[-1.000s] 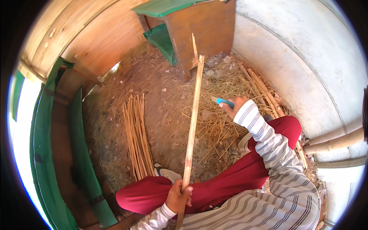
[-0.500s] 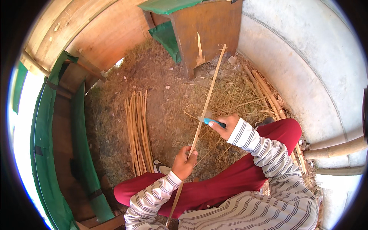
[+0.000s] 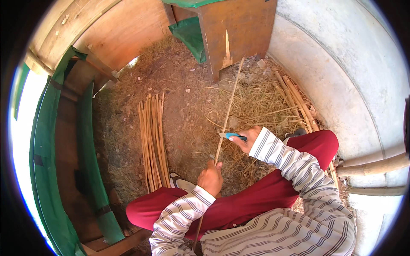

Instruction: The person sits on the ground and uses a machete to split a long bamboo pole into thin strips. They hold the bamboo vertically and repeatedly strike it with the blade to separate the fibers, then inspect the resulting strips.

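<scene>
My left hand (image 3: 210,178) is closed round a long, thin bamboo strip (image 3: 231,99), which slants from my lap up toward the wooden cabinet. In my right hand (image 3: 248,138) is a blue utility knife (image 3: 234,136), gripped by its handle. Its blade lies against the strip or just over it, a little beyond my left hand; contact is hard to make out. The strip's lower end passes under my left wrist and across my maroon trousers.
On the dirt floor at left lies a bundle of bamboo strips (image 3: 153,141). Shavings (image 3: 265,102) pile up ahead on the right, beside thicker bamboo poles (image 3: 302,102). A wooden cabinet (image 3: 239,34) stands at the back, a green-covered shelf (image 3: 92,162) at left, a pale wall (image 3: 329,81) at right.
The strip now appears narrower, as if turned on its edge, with its far end lower in view. My left hand has rolled over and shifted slightly right. The knife has moved slightly down and left.
</scene>
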`<state>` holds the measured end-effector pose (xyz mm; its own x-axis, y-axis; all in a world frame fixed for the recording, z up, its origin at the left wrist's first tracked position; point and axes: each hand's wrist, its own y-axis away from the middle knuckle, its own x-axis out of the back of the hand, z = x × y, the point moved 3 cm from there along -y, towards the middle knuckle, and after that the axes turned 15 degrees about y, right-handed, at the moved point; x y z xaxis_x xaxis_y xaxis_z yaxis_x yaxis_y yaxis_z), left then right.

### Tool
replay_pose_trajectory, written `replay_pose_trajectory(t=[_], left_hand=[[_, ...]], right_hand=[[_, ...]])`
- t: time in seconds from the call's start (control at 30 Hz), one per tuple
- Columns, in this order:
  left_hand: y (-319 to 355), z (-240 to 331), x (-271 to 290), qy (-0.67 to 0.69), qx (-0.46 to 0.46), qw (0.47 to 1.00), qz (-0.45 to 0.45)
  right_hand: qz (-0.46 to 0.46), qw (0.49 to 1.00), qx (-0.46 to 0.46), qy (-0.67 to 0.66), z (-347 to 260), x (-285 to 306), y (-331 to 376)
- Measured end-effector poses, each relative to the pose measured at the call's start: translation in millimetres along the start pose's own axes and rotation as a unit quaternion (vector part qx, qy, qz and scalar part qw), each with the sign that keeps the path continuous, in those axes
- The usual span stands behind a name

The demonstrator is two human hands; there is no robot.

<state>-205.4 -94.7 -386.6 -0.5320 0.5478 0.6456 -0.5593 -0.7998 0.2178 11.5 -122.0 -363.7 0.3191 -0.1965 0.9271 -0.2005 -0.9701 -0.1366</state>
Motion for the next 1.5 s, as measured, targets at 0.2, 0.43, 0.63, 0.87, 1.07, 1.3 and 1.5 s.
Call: replay_pose_trajectory(t=[0.2, 0.43, 0.63, 0.87, 1.07, 1.3, 1.5], left_hand=[[4, -7, 4, 0.022, 0.009, 1.0, -0.008], [8, -14, -1, 0.005, 0.02, 1.0, -0.002], [74, -25, -7, 0.0, -0.006, 0.999, -0.053], [70, -39, 10, 0.029, -0.002, 0.999, -0.017], [30, -26, 7, 0.062, -0.003, 0.998, -0.009], [32, -17, 0, 0.056, 0.013, 0.998, 0.006], [43, -24, -7, 0.059, 0.007, 0.998, 0.003]], right_hand=[[-0.023, 1.0, 0.014, 0.017, 2, -26, -9], [-0.093, 0.992, -0.08, 0.038, 14, -28, -22], [-0.141, 0.945, -0.286, 0.075, 158, -23, -62], [-0.068, 0.964, -0.237, -0.103, 64, -11, -43], [-0.098, 0.992, -0.022, -0.069, -7, -13, -3], [-0.075, 0.997, -0.001, -0.03, -3, -24, -2], [-0.083, 0.997, 0.001, 0.005, 3, -33, -6]])
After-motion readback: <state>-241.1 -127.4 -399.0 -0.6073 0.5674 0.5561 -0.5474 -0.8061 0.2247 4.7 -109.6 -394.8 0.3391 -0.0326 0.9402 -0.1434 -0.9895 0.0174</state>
